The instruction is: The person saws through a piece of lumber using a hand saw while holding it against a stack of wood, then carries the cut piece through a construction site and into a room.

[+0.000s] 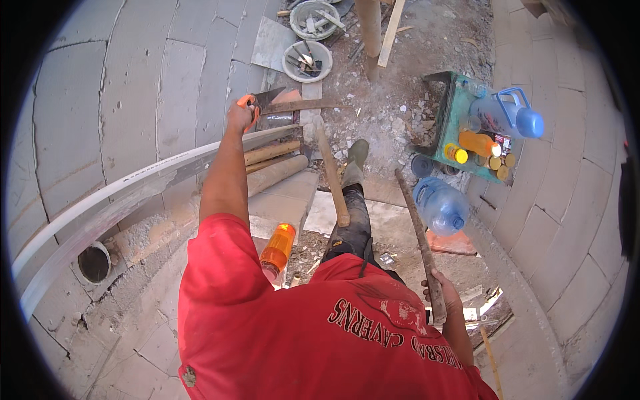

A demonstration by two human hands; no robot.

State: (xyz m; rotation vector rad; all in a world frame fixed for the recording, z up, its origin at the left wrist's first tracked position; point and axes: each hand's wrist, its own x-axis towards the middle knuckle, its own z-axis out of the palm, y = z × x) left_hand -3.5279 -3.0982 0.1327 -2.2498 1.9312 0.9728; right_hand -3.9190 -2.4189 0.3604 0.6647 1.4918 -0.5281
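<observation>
My left hand [239, 118], arm stretched forward, is closed around the orange handle of a handsaw [268, 98]. The saw's dark blade points away to the right, beside a flat wooden strip [307, 105]. Low on the right, my right hand [448, 291] is wrapped round the near end of a long, rough wooden stick [417, 233], which slants up and to the left. Another wooden slat [330, 170] stands between the hands, close to my leg. Round wooden poles [277, 170] lie below my left arm.
A green stool [460, 113] at the right carries a jug [510, 113] and several bottles. A large blue bottle [441, 208] stands near it. An orange bottle [279, 248] lies by my left side. Two white buckets [291, 70] hold tools. A white pipe [127, 180] curves along the left.
</observation>
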